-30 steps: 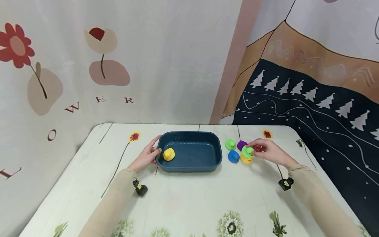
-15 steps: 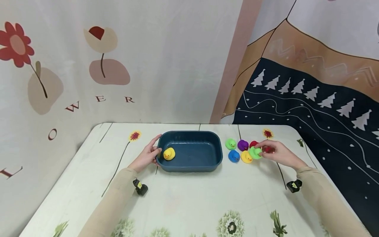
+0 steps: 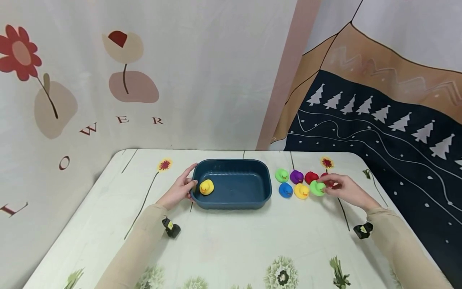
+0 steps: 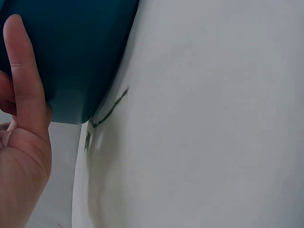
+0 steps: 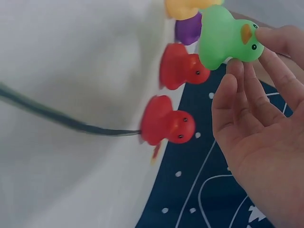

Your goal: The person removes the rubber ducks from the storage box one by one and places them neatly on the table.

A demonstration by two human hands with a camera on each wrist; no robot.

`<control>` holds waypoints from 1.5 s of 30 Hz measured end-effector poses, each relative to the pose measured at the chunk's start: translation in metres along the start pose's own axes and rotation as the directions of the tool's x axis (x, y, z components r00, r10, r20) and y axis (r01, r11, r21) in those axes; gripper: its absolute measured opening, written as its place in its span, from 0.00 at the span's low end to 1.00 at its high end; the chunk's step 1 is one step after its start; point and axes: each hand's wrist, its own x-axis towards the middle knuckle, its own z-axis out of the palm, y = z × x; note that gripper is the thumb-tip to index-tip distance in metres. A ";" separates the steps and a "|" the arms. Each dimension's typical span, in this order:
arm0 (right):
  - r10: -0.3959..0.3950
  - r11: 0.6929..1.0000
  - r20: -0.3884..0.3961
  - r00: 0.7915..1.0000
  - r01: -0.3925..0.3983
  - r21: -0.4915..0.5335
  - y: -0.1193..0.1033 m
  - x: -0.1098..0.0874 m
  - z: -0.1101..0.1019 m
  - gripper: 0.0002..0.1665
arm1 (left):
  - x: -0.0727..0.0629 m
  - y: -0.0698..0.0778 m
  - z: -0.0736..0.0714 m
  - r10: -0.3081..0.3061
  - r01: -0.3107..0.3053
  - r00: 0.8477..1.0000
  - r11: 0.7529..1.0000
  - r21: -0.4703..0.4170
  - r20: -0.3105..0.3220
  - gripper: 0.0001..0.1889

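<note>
My left hand (image 3: pixel 178 188) grips the left end of a dark blue plastic tub (image 3: pixel 231 205), with the thumb at its rim. The left wrist view shows fingers (image 4: pixel 27 90) against the tub's outer wall. Inside the tub, at its left, sits a yellow rubber duck (image 3: pixel 206 187). My right hand (image 3: pixel 348 192) pinches a light green rubber duck (image 3: pixel 317 188) between thumb and fingers, right of an orange-yellow duck (image 3: pixel 301 191). Two red ducks (image 5: pixel 168 121) stand close by in the right wrist view; in the head view my fingers partly hide one.
Left of the held duck are another green duck (image 3: pixel 281 175), a purple duck (image 3: pixel 296 177) and a blue duck (image 3: pixel 285 190), just right of the tub. The table (image 3: pixel 231 245) has a flower-print cover. Printed curtains (image 3: pixel 216 80) hang behind it.
My right hand has moved the light green duck rightward, from over the orange-yellow duck to beside it. The purple and red ducks show more. My left hand stays on the tub.
</note>
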 end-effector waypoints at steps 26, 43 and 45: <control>0.079 0.996 -0.019 0.997 -0.078 0.035 0.024 -0.006 0.014 0.16 | 0.002 0.003 -0.001 0.007 -0.007 1.000 1.000 0.007 0.024 0.34; 0.133 0.987 -0.028 0.991 -0.129 0.096 0.024 -0.008 0.015 0.20 | 0.000 0.001 -0.001 -0.006 0.006 1.000 1.000 0.012 0.000 0.34; 0.130 0.987 -0.045 0.990 -0.125 0.098 0.021 -0.009 0.014 0.21 | -0.001 0.002 -0.001 -0.005 0.005 1.000 1.000 0.008 -0.002 0.34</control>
